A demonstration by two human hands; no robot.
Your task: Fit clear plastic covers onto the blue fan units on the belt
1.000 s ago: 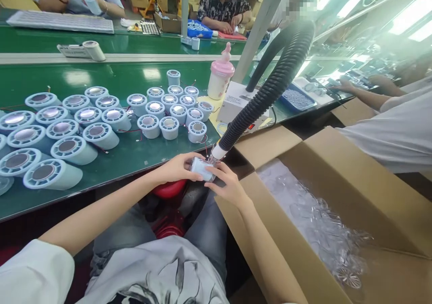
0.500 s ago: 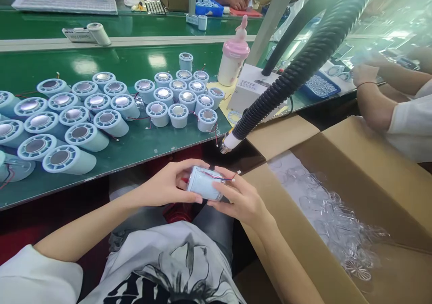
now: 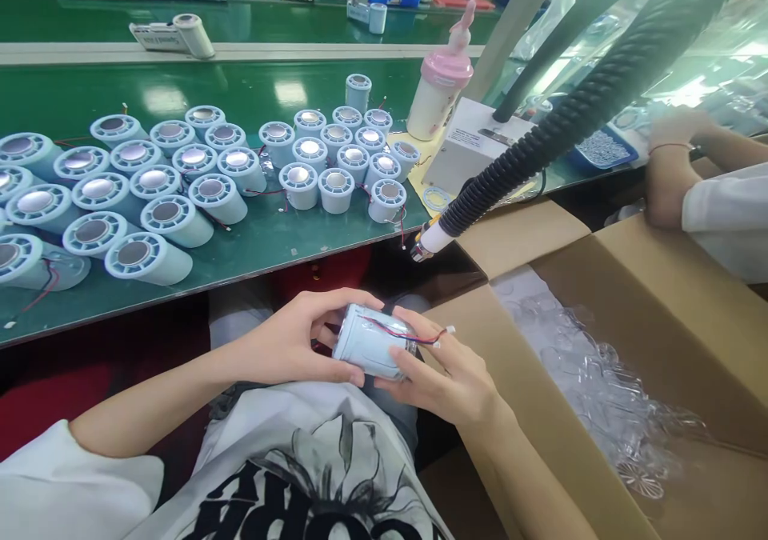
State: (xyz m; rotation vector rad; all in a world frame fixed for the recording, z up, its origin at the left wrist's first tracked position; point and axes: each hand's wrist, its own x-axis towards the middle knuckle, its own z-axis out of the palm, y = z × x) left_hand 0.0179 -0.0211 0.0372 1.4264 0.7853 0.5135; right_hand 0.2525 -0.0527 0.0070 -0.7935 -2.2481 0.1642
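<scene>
Both my hands hold one pale blue cylinder (image 3: pixel 367 345) over my lap, lying on its side with a thin red wire across its top. My left hand (image 3: pixel 294 340) wraps the cylinder's left end, fingers curled round it. My right hand (image 3: pixel 447 376) grips its right end, thumb and fingers pressed on the body. Just above and to the right hangs the white nozzle (image 3: pixel 430 240) of a black ribbed hose (image 3: pixel 570 116), a short gap away from the cylinder.
Several like cylinders (image 3: pixel 180 180) lie and stand on the green table (image 3: pixel 264 244). A pink-capped bottle (image 3: pixel 439 92) and a white box (image 3: pixel 474 152) stand behind the hose. An open cardboard box (image 3: pixel 630 284) with clear plastic parts (image 3: pixel 600 388) sits at my right. Another person's arm (image 3: pixel 678 172) reaches in at far right.
I have drawn the cylinder down and away from the hose nozzle toward my lap. It now lies on its side with the red wire showing on top.
</scene>
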